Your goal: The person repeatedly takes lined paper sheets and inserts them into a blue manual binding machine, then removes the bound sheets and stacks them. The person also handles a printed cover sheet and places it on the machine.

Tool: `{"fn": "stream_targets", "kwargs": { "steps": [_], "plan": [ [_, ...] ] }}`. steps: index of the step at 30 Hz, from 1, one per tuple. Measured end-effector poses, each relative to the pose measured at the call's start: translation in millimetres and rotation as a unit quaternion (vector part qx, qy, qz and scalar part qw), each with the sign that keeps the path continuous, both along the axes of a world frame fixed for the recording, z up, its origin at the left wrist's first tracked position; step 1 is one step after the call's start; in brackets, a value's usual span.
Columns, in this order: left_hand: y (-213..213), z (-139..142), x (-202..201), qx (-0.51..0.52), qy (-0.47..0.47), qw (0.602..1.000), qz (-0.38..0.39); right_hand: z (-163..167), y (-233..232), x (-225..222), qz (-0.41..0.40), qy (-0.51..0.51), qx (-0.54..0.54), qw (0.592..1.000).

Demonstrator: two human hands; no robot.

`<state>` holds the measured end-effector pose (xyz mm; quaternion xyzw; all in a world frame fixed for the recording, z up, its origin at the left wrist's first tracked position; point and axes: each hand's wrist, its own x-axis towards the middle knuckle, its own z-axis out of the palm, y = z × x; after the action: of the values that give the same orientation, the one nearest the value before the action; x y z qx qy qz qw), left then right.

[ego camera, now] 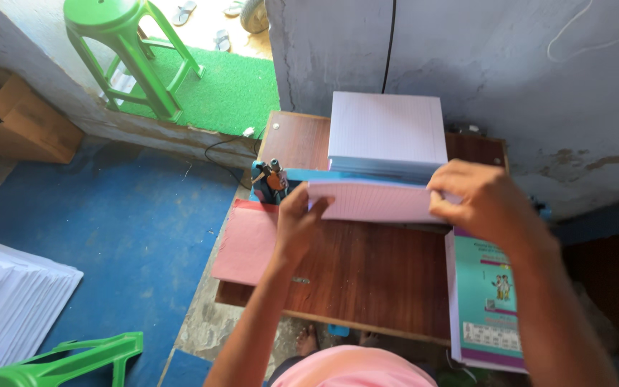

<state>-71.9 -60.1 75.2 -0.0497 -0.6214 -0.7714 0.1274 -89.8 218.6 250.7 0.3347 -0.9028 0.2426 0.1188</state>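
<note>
Ruled paper sheaf point(377, 201) between both hands

Daylight comes in through the doorway at the top left, where the green mat point(231, 89) and the stool point(127, 50) on it are brightest and most saturated. The table point(367, 272) is evenly and softly lit, with no hard shadows and no glare on the wood. Right of the table the floor falls into deep shadow. The paper stack point(387, 132) looks pale, slightly washed. Wide-angle bending curves the walls near the edges. Both hands are slightly soft.
</note>
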Motion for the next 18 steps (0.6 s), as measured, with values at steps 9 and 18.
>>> {"fn": "stream_targets", "kwargs": {
  "steps": [9,18],
  "plan": [
    [-15.1,-89.6,69.3,-0.07,-0.112,0.991,0.013,-115.9,-25.0,61.3,-0.062,-0.044,0.007,0.997],
    [-16.5,-88.0,73.7,-0.03,-0.131,0.991,-0.029,-170.4,21.8,83.5,-0.201,-0.037,-0.138,0.969]
  ]
}}
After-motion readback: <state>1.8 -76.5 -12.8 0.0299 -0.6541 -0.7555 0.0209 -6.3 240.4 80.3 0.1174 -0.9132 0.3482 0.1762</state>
